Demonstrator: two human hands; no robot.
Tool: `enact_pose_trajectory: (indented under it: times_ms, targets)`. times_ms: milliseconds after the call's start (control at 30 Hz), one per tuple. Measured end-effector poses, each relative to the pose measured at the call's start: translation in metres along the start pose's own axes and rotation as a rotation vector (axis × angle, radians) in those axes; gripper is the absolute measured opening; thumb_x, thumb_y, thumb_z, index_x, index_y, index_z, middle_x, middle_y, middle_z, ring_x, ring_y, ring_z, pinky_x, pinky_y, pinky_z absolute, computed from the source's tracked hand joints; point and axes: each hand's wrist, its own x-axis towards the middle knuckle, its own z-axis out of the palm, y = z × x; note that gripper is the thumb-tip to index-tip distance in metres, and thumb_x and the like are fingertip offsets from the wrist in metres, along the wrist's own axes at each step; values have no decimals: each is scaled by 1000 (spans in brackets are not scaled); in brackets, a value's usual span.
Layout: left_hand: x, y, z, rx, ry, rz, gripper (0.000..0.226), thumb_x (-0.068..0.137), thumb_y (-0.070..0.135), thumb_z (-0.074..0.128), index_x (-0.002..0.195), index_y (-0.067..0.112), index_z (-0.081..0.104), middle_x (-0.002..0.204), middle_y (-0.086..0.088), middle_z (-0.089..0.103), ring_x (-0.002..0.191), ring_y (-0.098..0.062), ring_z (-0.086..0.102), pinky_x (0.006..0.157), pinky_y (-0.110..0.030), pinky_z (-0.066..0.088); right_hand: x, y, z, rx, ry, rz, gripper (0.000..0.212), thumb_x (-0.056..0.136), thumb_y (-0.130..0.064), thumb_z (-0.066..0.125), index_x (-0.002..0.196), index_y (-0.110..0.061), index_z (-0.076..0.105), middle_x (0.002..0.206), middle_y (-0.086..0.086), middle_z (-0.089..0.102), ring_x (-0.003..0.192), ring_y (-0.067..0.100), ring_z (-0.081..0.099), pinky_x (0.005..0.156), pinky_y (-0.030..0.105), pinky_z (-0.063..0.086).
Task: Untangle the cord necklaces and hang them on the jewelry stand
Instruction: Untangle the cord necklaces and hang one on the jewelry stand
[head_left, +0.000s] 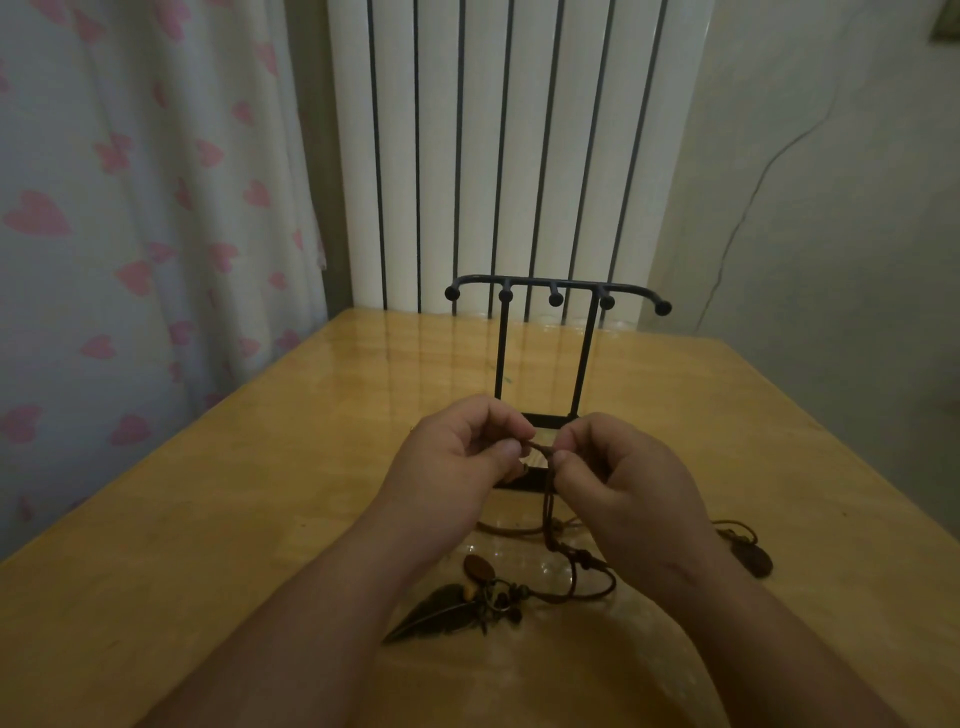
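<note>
My left hand (457, 447) pinches the cord (540, 448) between thumb and finger, and my right hand (623, 478) pinches it just beside, in front of the stand (501, 353). The rest lies on the table (260, 519). It looks soft and light, so I'd hold near the tangle.

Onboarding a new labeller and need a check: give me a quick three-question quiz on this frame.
1. True or false: something already hangs on the stand.
2. How many pegs does the stand have?
3. Of the left hand and right hand, which pinches the cord? A) left only B) right only C) both
Key: 1 false; 2 five; 3 C.
</note>
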Motion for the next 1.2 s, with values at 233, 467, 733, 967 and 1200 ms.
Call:
enact_pose_trajectory:
  times_ms: [233, 467, 733, 967, 1200]
  targets:
    - [-1, 1, 0, 25, -34, 13, 29, 91, 2, 62, 85, 29, 69, 85, 10, 71, 84, -6, 68, 76, -25, 55, -1, -1, 0, 35, 41, -41, 11, 78, -34, 50, 77, -28, 59, 62, -19, 56, 53, 2, 46, 49, 18, 40]
    - [-2, 3, 0, 45, -20, 49, 24, 89, 8, 67, 84, 31, 70, 84, 11, 70, 82, -5, 67, 77, -28, 56, 1, 2, 2, -33, 105, -85, 11, 81, -37, 51, 80, -31, 61, 74, -26, 58, 63, 3, 51, 55, 16, 43]
    - [-1, 1, -1, 38, -23, 52, 32, 89, 7, 68, 77, 37, 68, 83, 7, 70, 85, -13, 68, 82, -36, 59, 0, -3, 3, -65, 88, -152, 6, 82, -32, 55, 83, -35, 61, 70, -36, 55, 64, -7, 52, 54, 7, 39]
    - [0, 0, 0, 19, -64, 71, 34, 88, 2, 66, 76, 33, 68, 79, 9, 69, 80, -8, 68, 74, -26, 55, -1, 2, 8, -215, 113, -196, 4, 77, -38, 52, 77, -36, 55, 66, -17, 49, 65, 2, 48, 53, 17, 32]
    - [-2, -1, 1, 60, 32, 99, 31, 84, 5, 70, 91, 34, 64, 97, 9, 64, 93, -10, 63, 82, -29, 55, 1, 3, 7, -398, 151, -233, 4, 78, -36, 49, 79, -33, 49, 69, -19, 45, 67, 0, 47, 51, 17, 31]
